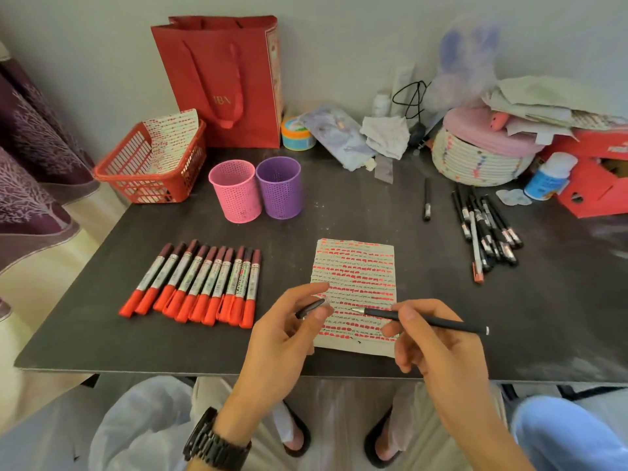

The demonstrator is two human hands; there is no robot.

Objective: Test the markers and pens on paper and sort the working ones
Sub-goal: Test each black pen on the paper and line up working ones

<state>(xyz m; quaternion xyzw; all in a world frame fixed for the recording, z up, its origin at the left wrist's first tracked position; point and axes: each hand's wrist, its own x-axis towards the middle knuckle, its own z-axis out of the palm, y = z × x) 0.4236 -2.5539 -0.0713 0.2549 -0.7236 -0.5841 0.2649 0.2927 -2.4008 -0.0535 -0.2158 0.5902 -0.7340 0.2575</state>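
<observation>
Head view: my right hand [438, 338] pinches the pen [435, 321], long axis lying across the paper [356, 266] near the tabletop's [339, 205] front edge, tip pointing left toward the cap [310, 308] pinched in my left hand [285, 331]. Whether the tip touches the paper, I cannot tell.

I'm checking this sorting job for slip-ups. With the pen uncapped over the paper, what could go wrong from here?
1. The paper is almost covered in red and black marks, so a faint line from the pen in the right hand could be missed.
2. The cap pinched in the left hand is small; if dropped it might roll off the table.
3. The pile of black pens and the single pen lie close, so tested and untested could mix.
</observation>
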